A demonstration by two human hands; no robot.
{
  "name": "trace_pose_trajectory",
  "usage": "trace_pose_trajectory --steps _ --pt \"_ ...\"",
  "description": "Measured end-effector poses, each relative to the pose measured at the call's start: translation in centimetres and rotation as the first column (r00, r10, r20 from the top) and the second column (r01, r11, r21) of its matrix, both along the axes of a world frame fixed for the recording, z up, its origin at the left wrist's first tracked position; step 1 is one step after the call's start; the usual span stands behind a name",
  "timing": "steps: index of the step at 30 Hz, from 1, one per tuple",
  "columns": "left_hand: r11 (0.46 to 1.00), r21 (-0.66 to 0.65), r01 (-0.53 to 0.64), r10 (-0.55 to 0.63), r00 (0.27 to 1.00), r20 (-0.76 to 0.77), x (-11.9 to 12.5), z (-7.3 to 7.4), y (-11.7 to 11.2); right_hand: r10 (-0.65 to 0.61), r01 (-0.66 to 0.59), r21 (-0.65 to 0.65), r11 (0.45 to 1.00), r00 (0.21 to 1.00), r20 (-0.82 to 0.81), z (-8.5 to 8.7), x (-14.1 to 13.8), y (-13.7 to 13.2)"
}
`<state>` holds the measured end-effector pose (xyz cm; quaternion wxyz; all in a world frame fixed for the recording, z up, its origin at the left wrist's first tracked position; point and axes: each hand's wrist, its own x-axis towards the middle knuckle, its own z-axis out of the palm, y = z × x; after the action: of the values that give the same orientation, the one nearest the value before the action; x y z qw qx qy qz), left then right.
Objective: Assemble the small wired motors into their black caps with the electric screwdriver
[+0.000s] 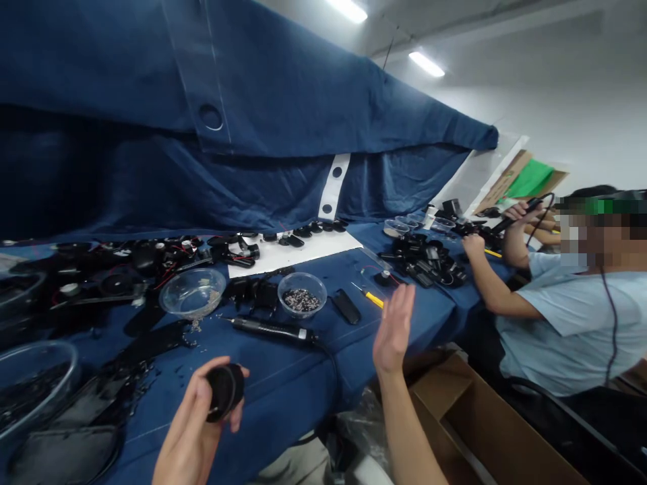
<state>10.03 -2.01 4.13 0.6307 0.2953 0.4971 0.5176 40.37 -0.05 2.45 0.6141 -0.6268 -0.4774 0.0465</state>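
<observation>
A black cylindrical part (225,392) is held up in the left hand (189,417), the grip closed around it, on the near side of the electric screwdriver (267,330), which lies on the blue-covered table (273,397). The right hand (393,330) is raised to the right of the electric screwdriver, the grip open, palm flat, nothing held, and no contact with the table is seen.

Just beyond the electric screwdriver, a clear bowl of small dark screws (302,295) is placed on the table. A second clear bowl (192,293), with small pale bits inside, is seen farther left of it. A flat black piece (346,306) and a yellow-handled screwdriver (374,298) are set to its right. A pile of black parts (424,259) is seen beyond it on the right, and black parts with red wires (146,266) are spread beyond it on the left. A white sheet (288,259) carrying a row of small black parts is laid past it.

Far right of the electric screwdriver, a black power driver (518,219) is held up by a co-worker (571,323) in a pale blue T-shirt. A cardboard box (455,417) is seen below the table edge, and a blue cloth (202,74) hangs above the table.
</observation>
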Motion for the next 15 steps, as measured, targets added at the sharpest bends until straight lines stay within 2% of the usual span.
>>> trace_pose_trajectory --steps 5,7,11,15 --pt "0.99 0.025 0.136 -0.129 0.972 -0.197 -3.0 -3.0 0.0 0.036 -0.019 0.124 0.992 0.99 -0.139 -3.7 -1.9 -0.6" --pt "0.99 0.016 0.14 -0.133 0.963 -0.235 -4.2 -4.7 0.3 0.072 -0.048 0.144 0.988 0.984 -0.166 -4.6 -2.8 -1.2" --pt "0.992 -0.036 0.124 -0.129 0.946 -0.298 -5.1 -7.3 0.7 0.112 -0.074 0.181 0.981 0.972 -0.207 -5.1 -3.2 -1.3" --pt "0.98 0.007 0.198 -0.182 0.912 -0.369 -4.5 -8.0 0.4 0.13 -0.081 0.204 0.976 0.963 -0.238 -5.0 -2.9 -1.1"
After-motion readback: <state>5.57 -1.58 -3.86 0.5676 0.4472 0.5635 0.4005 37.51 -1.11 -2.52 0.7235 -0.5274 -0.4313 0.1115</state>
